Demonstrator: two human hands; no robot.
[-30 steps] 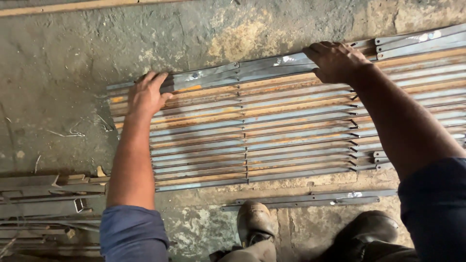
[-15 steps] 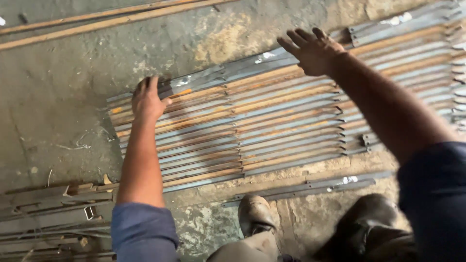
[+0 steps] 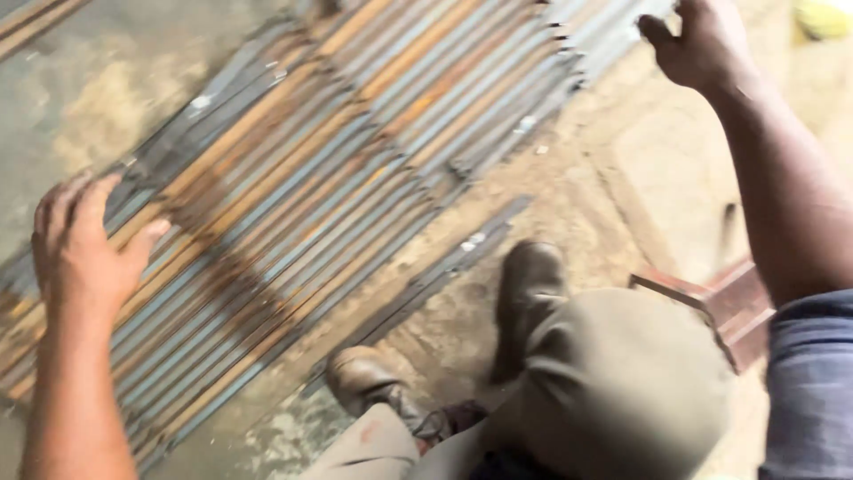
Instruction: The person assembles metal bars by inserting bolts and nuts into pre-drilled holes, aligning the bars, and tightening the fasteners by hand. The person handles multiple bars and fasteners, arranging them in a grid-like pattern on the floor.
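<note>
A wide row of long rusty grey and orange steel bars lies side by side on the concrete floor, slanting from lower left to upper right. My left hand rests flat on the bars near their left end, fingers spread, gripping nothing. My right hand hangs in the air at the upper right, past the far end of the bars, fingers apart and holding nothing. The view is blurred by motion.
One loose flat bar lies on the floor just below the row. My two dusty boots and a bent knee in khaki trousers fill the lower middle. Reddish steel angle pieces lie at the right.
The view has swung and tilted, so the bars now run diagonally. My right hand has lifted off the bars and moved to the upper right. My left hand has stayed on the bars.
</note>
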